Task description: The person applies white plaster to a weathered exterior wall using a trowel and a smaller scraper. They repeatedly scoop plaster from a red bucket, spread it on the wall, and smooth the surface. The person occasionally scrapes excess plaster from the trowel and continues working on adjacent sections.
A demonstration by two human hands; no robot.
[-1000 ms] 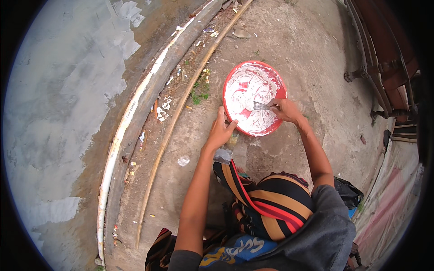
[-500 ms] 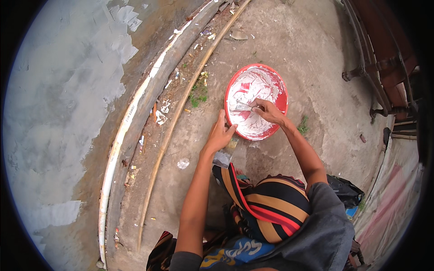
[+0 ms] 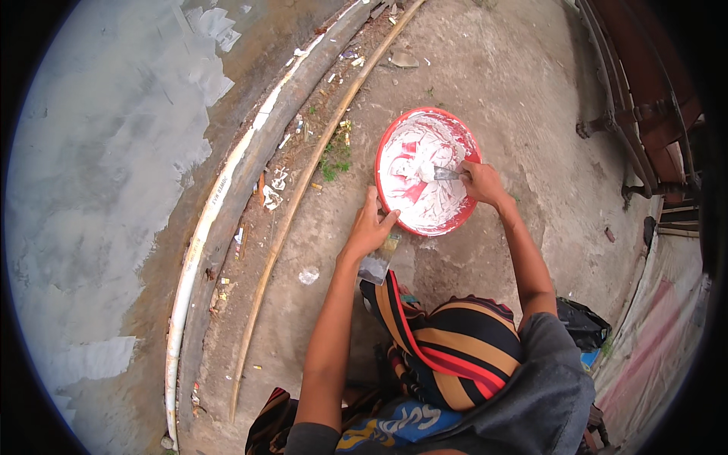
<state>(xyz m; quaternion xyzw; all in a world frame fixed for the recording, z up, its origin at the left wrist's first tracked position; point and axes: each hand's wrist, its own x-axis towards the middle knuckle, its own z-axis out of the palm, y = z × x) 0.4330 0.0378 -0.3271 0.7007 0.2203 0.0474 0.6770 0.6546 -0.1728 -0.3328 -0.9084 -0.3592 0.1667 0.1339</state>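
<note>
A red plastic basin (image 3: 472, 148) on the ground is tilted toward me, its inside smeared with thick white paste (image 3: 444, 203). My right hand (image 3: 484, 184) is closed on the handle of a putty knife (image 3: 446, 174) at the basin's right side; the metal blade points left over the paste. With fingers outside and thumb by the rim, my left hand (image 3: 368, 229) grips the basin's lower left edge. Just below that hand is a wide scraper (image 3: 374, 267) with a grey-smeared blade and yellowish handle; whether the left fingers also hold it I cannot tell.
On the left, a white pipe (image 3: 205, 227) and a thin pole (image 3: 292, 208) run along a patchily plastered grey surface (image 3: 98, 189). Litter and a weed (image 3: 334, 159) lie between them. Dark wooden furniture (image 3: 644, 106) stands far right, a black bag (image 3: 580, 324) near my right elbow.
My right hand has moved right with the putty knife, from the middle of the basin to its right rim. My left hand stays at the lower left edge.
</note>
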